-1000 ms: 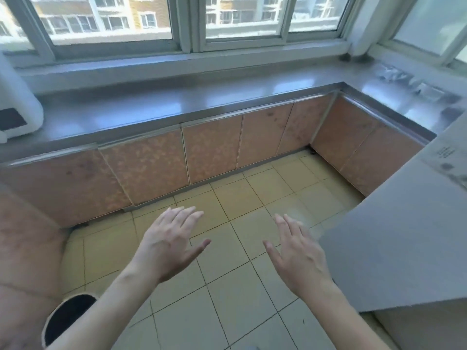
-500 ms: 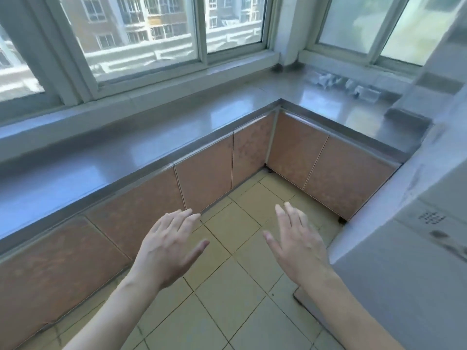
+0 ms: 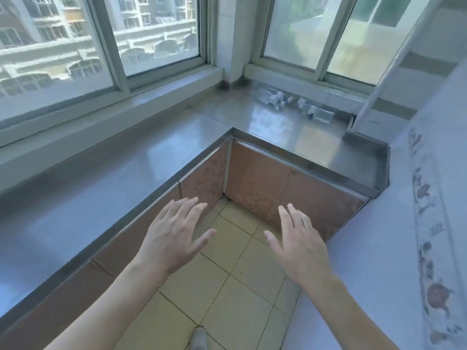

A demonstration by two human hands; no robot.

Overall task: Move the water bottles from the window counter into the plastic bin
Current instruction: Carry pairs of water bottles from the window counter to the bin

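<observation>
Clear plastic water bottles lie on their sides on the steel window counter [image 3: 278, 130] at the back right: one cluster of bottles [image 3: 272, 99] and a second cluster [image 3: 314, 111] closer to the right wall. My left hand [image 3: 174, 234] and my right hand [image 3: 299, 239] hover palm-down over the tiled floor, fingers spread, holding nothing, well short of the bottles. No plastic bin is in view.
The L-shaped counter runs along the windows, with brown cabinet doors [image 3: 257, 183] below. A tall white appliance [image 3: 404, 223] fills the right side. The toe of a shoe [image 3: 198, 338] shows on the beige floor tiles at the bottom.
The view has swung right and closer to the counter corner. The bottles now sit nearer the middle of the view. Both hands stay open in front of me.
</observation>
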